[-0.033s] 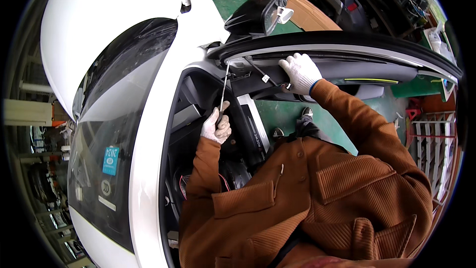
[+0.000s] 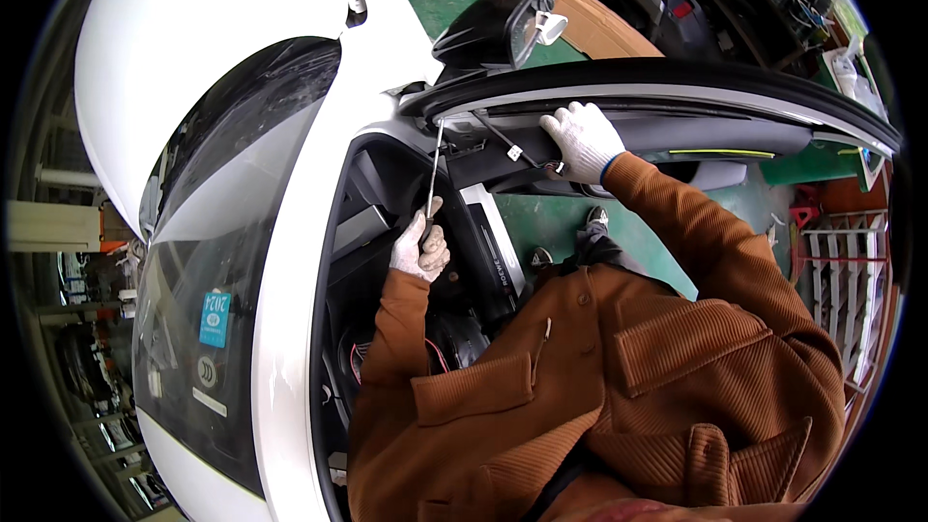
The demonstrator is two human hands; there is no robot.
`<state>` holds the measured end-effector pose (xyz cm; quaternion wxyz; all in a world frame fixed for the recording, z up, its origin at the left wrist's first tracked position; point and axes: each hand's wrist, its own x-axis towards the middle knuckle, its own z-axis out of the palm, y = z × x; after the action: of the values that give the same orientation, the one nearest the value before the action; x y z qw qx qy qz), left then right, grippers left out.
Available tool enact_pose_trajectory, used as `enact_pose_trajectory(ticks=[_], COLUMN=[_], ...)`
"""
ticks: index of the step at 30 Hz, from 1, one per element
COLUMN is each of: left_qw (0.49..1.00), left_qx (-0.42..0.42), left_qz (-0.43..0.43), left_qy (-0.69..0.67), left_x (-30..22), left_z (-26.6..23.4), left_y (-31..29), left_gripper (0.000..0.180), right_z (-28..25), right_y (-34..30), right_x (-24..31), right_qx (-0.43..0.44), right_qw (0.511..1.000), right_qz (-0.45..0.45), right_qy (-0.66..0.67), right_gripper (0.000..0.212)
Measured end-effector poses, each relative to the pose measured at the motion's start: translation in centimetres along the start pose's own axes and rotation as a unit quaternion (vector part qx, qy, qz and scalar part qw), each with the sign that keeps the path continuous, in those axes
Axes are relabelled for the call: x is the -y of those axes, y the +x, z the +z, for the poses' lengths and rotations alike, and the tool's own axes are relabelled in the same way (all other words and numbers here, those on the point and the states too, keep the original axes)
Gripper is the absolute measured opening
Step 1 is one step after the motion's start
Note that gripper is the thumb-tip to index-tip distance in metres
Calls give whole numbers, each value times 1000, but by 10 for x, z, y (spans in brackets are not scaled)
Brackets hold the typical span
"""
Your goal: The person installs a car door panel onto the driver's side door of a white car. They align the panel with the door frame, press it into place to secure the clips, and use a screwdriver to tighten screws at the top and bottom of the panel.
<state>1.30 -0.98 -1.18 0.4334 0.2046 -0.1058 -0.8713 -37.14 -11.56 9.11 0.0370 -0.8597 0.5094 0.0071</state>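
Observation:
In my left hand (image 2: pixel 421 249), gloved in white, is a long-shafted screwdriver (image 2: pixel 435 174), its handle within my closed fingers. The shaft points up and away, with its tip at the front inner corner of the open car door (image 2: pixel 667 97). My right hand (image 2: pixel 586 143), also gloved, rests on the door's upper inner edge with its fingers bent over it. Beside this hand hangs a dark cable with a white connector (image 2: pixel 515 152); a second small plug (image 2: pixel 554 166) lies close to its wrist side. The fastener at the tip is too small to make out.
A black side mirror (image 2: pixel 498 24) juts from the door's far side, near a cardboard piece (image 2: pixel 609 24). To the left stand the white car's pillar (image 2: pixel 290 280) and windshield (image 2: pixel 213 232). A white rack (image 2: pixel 846 280) is at the right, on green floor (image 2: pixel 551 222).

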Motion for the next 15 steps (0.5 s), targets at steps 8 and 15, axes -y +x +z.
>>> enact_pose_trajectory(ticks=[8, 15], left_qw=[564, 845], left_qx=[-326, -206], left_qz=[310, 258], left_qy=[693, 421], left_x=[33, 20], left_z=[10, -12], left_y=[21, 16], left_gripper=[37, 40], right_z=[-2, -3], right_y=[-1, 4], right_x=[-2, -3], right_qx=[29, 37], right_qw=[1000, 999], right_qz=[8, 11], right_qy=[0, -12], right_gripper=[70, 74])
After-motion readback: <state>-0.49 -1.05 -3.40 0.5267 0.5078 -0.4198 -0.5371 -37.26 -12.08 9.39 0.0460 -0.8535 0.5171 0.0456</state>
